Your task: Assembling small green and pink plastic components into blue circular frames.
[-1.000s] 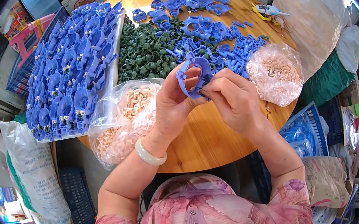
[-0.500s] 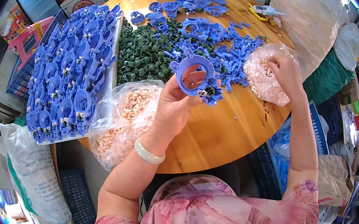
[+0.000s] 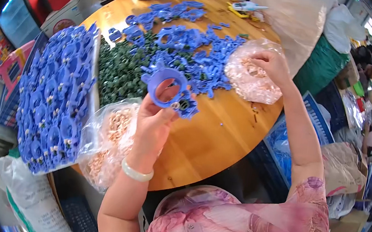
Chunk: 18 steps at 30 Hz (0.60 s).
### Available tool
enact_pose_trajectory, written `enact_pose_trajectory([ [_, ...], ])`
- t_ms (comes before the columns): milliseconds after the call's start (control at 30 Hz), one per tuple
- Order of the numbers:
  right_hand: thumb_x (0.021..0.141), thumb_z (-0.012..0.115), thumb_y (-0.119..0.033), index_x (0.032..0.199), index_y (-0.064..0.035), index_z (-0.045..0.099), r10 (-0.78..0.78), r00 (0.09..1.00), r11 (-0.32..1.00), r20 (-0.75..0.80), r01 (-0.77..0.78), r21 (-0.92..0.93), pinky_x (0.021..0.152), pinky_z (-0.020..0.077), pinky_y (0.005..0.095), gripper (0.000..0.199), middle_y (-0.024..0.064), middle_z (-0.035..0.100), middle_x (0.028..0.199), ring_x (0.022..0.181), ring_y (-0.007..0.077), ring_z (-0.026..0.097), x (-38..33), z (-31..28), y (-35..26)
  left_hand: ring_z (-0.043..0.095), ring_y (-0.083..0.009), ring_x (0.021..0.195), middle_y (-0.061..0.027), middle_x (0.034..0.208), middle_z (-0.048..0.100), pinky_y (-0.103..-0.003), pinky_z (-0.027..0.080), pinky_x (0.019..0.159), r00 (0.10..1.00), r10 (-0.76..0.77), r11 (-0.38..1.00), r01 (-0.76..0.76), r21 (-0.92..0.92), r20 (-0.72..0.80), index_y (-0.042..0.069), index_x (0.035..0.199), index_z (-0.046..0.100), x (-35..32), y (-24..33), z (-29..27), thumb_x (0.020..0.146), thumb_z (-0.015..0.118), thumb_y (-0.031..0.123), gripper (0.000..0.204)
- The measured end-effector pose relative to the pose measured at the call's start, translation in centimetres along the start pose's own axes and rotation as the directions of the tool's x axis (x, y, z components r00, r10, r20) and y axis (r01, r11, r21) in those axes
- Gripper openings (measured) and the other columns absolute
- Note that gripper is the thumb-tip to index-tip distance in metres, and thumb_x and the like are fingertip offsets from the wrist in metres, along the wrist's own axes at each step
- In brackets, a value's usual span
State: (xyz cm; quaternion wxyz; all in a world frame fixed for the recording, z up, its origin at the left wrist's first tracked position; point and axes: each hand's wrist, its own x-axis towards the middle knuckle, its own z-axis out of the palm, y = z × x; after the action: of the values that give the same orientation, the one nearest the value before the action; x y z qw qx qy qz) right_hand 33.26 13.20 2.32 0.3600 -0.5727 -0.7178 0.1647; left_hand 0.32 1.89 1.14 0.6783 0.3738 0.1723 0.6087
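While the left hand (image 3: 156, 117) pinches a blue ring (image 3: 167, 87) upright between thumb and fingertips above the middle of the round tabletop (image 3: 220, 138), the right hand (image 3: 272, 66) reaches away into a clear bag (image 3: 252, 75) of small pale parts at the right edge, its fingers curled inside; whether they have closed on anything cannot be told. As a judgement, the light pinch on the ring's lower rim could let it tilt or drop into the blue pile (image 3: 193, 48) behind it, where it would be lost among like pieces. A careless pull could also spill the bag's loose parts over the edge.

Counted in the head view: one ring in hand, two bags of pale parts (the second (image 3: 109, 144) at the near left edge), one green pile (image 3: 118, 69), and one tray (image 3: 54, 101) of finished blue pieces off the left edge, too many to count.
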Motion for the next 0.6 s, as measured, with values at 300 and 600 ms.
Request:
enact_pose_trajectory([
  [300,0.086,0.061,-0.015,0.101,-0.0015,0.064,0.242,0.944,0.716,0.226,-0.33,0.615,0.068,0.052,0.0233,0.02,0.0026,0.064,0.086,0.072,0.009,0.063,-1.9,-1.0,-4.0,0.055,-0.0335,0.109,-0.0174,0.123,0.053,-0.043,0.048,0.091,0.999,-0.021,0.999,0.02,0.035,0.025,-0.001,0.13,0.04,-0.1,-0.2,-0.4,0.078,0.07,0.013,0.062],
  [600,0.081,0.064,0.0,0.092,0.0023,0.067,-0.005,0.96,0.668,0.28,-0.206,0.715,0.069,0.0516,0.0254,0.012,0.0076,0.064,0.087,0.075,0.0133,0.062,-4.3,1.2,-8.9,0.054,-0.0334,0.111,-0.0165,0.125,0.052,-0.043,0.045,0.095,0.999,-0.033,0.997,0.034,0.063,-0.015,0.0,0.13,0.042,-0.2,-0.3,-0.9,0.079,0.069,0.014,0.059],
])
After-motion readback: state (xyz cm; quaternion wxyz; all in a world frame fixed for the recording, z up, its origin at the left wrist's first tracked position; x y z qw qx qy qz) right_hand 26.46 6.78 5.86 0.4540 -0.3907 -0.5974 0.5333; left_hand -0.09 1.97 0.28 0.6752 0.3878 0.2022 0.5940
